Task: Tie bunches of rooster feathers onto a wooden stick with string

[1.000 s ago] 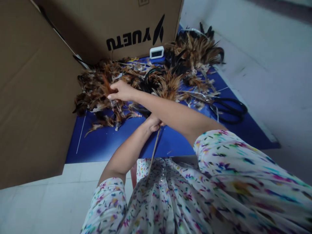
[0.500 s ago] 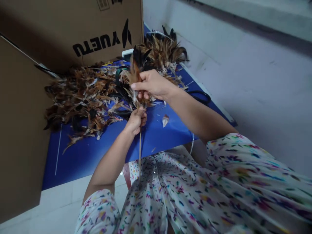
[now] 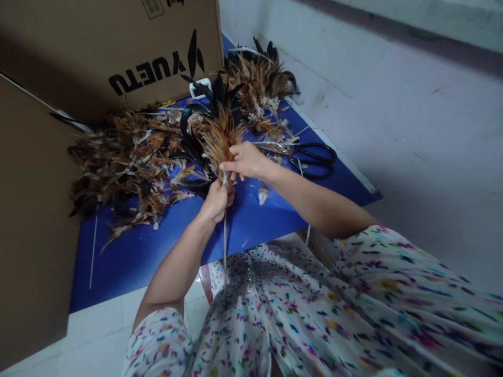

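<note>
Two-handed: gripping stick (image 3: pixel 225 235) with fingers of left hand (image 3: pixel 217 201), pinching feathers (image 3: pixel 218 142) with those of right hand (image 3: pixel 247 159); likely setting feathers on stick, next needing steady left hold.

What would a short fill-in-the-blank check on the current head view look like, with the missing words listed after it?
1. The left hand grips a thin stick, and the right hand touches the bundled ____ above it.
2. The scissors have ____ handles.
3. The tabletop beneath the scissors is ____.
4. The upside-down lettering on the cardboard box reads ____.

Missing words: feathers; black; blue; YUETU.
</note>
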